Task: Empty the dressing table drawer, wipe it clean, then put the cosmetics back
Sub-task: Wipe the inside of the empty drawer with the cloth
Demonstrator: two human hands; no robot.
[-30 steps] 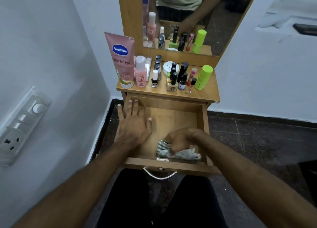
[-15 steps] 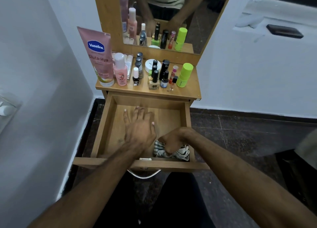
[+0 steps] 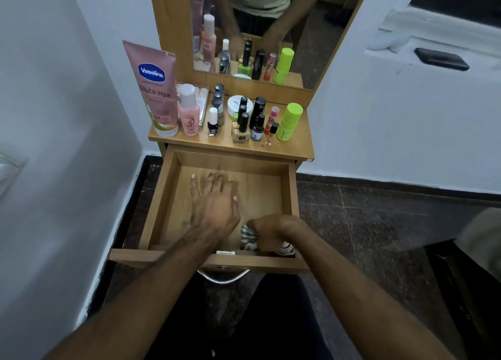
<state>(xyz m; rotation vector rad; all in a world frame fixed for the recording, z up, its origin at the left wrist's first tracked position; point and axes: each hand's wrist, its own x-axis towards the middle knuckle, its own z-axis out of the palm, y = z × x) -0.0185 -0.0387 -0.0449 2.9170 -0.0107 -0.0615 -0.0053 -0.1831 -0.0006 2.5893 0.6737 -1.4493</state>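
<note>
From the head camera, a wooden drawer (image 3: 160, 197) is seen pulled fully out of a small dressing table (image 3: 298, 148), its bare wood floor exposed. The left hand (image 3: 214, 205) is laid flat inside, fingers straight and spread, palm pressed to the drawer bottom. At the near right corner, a striped cloth (image 3: 248, 237) is bunched up and gripped by the right hand (image 3: 273, 231), fingers curled tight around it, the fabric held down against the wood just behind the drawer front. A metal handle (image 3: 223, 278) is seen hanging below that front panel.

Up on the tabletop, the cosmetics are lined up out of the drawer: a tall pink Vaseline tube (image 3: 156, 88) is stood at the far left, a small pink bottle (image 3: 188, 113) just beside it, then a cluster of nail polish bottles (image 3: 240, 126), a white round jar (image 3: 238, 105) behind them, and a lime green stick (image 3: 288, 121) at the right end. All of it is doubled in the mirror (image 3: 271, 29) set in a wooden frame at the back.

The room is tight: white walls are seen on both sides, a dark stone floor (image 3: 379, 224) below, and a white ledge at far right with a dark phone (image 3: 442, 58) lying on it.
</note>
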